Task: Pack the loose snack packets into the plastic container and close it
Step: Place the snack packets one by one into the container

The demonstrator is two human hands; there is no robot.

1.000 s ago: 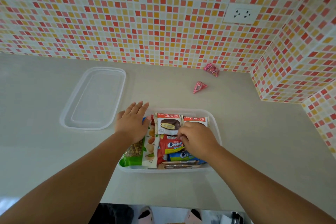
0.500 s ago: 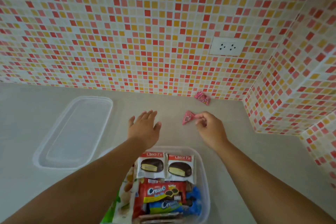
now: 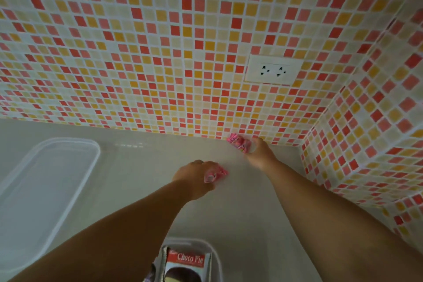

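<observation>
My left hand grips a small pink snack packet on the counter, mid-frame. Farther back, my right hand pinches a second pink packet at the foot of the tiled wall. The clear plastic container shows only its far end at the bottom edge, with a Choco Pie packet inside; the rest of it is out of frame. Its clear lid lies flat on the counter at the left.
A mosaic-tiled wall rises behind the counter and turns a corner on the right. A white wall socket sits above my right hand. Pale countertop stretches between the lid and the hands.
Both hands left the container and reached back. The left hand closed on the nearer pink packet that the right hand touched before; the right hand moved on to the farther one. The view tilted up.
</observation>
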